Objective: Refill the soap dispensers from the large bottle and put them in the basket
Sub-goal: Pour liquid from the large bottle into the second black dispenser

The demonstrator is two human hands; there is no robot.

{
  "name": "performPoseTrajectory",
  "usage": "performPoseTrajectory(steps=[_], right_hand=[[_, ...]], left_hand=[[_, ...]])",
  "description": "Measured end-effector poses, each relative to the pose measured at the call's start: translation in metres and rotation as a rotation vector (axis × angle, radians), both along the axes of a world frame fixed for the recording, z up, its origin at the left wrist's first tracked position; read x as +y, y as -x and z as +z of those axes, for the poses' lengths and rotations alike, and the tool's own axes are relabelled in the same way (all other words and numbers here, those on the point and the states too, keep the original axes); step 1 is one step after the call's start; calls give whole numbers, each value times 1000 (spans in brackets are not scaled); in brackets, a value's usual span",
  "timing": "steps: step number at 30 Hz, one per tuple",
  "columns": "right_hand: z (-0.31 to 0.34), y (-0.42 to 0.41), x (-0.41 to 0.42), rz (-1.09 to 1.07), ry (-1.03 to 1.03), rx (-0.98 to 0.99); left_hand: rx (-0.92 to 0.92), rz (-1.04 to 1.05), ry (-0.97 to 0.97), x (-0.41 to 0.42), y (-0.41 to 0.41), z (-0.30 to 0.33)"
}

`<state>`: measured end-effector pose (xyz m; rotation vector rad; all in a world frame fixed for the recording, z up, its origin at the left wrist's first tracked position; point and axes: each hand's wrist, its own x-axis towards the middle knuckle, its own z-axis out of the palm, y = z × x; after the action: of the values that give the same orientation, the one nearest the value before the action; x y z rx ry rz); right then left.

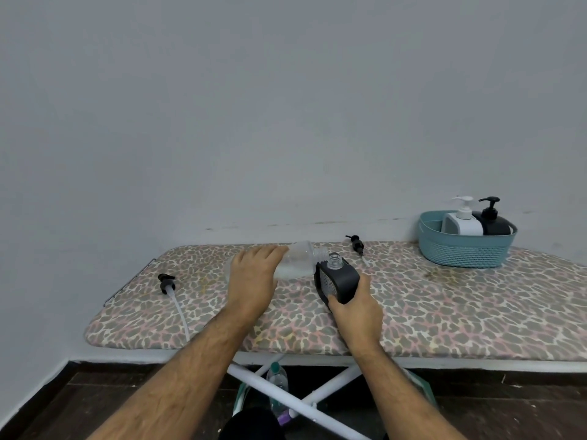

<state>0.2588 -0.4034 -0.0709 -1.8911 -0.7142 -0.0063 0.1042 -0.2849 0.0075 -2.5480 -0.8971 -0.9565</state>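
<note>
Pouring from the clear bottle into the dark dispenser, centre of the frame.

The left hand point(252, 274) wraps the large clear bottle point(298, 260), tipped almost flat so its mouth meets the open neck of the dark dispenser point(338, 281); the right hand point(357, 309) grips that dispenser, leaning it toward the spout, probably to catch the flow. Two pump heads lie aside on the ironing board point(444, 309): one point(167, 282) at left, one point(356, 242) behind. Two capped dispensers already stand in the teal basket point(460, 252), right.
</note>
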Motion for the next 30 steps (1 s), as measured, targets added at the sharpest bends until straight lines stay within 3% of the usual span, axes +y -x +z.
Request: performPoseTrajectory(steps=[30], right_hand=[[-3,-1,0,-2,-4,-21]], left_hand=[[89,86,-78,-2,-9,20]])
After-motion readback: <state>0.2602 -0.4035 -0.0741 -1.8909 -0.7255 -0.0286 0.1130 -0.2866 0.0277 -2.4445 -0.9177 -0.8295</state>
